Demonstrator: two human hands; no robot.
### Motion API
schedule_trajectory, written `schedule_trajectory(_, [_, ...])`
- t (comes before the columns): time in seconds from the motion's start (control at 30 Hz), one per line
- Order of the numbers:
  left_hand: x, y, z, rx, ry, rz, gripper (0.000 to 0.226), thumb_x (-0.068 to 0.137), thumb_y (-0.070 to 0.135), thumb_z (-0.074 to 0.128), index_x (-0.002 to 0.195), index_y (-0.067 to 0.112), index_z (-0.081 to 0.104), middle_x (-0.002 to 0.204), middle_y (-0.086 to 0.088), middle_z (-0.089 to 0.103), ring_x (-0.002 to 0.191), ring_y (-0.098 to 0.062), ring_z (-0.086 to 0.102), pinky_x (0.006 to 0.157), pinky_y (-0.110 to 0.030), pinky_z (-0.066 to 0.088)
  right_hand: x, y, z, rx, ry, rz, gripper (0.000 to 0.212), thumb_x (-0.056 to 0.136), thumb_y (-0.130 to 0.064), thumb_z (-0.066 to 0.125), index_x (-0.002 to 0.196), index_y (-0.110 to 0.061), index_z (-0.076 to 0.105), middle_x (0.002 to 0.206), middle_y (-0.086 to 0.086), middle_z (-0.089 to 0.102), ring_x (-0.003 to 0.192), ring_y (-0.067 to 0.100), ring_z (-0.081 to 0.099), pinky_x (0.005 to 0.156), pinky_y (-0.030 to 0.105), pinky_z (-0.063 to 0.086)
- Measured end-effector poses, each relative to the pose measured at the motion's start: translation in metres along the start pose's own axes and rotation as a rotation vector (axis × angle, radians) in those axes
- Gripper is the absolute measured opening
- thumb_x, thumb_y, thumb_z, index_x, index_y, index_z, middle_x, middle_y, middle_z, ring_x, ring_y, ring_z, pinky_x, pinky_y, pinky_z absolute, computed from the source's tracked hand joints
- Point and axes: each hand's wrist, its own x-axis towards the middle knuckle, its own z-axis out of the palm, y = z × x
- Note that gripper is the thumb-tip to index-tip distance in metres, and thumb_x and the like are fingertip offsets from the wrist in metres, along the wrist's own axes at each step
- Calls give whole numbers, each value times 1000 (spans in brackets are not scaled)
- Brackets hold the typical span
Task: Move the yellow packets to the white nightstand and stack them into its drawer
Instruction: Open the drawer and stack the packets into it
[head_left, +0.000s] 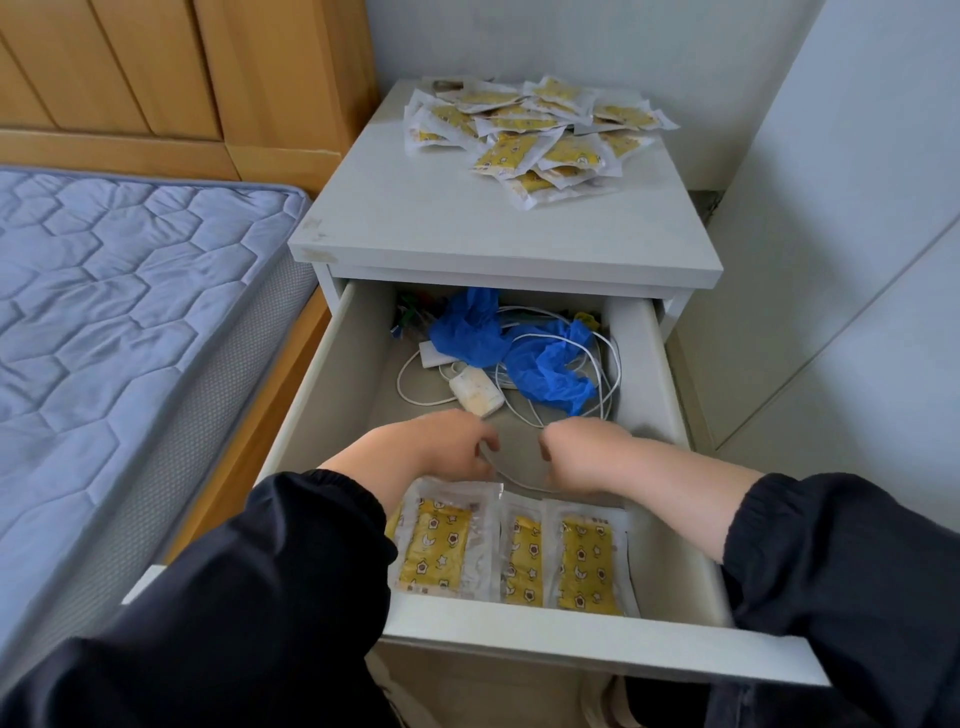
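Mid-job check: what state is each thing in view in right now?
White nightstand drawer: pulled open.
Yellow patterned packets in the drawer: three lying flat side by side at its front.
Yellow packets on the nightstand top: loose heap.
Blue crumpled plastic: bunched at the drawer's back.
White cable: loosely coiled.
Left hand: fingers curled, grip unclear.
Right hand: fingers curled, grip unclear.

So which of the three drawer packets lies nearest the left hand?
The leftmost packet, its far edge right by the left hand; the other two lie further right.
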Motion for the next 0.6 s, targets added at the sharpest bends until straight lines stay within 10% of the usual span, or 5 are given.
schedule_trajectory(0.27, [-6,14,-29,-177,432,-12,35,94,26,50,129,26,54,115,5,63,101,-15,58,88,-31,48,-16,26,-36,342,419,24,39,91,-21,50,130,-20,49,116,2,61,101,24,58,84,35,49])
schedule_trajectory(0.6, [-14,38,-111,-249,972,163,35,91,10,51,125,17,57,116,3,59,99,-12,57,86,-28,47,-39,51,-101,542,908,-71,32,92,-11,49,123,-18,52,90,-7,59,83,16,59,71,30,48])
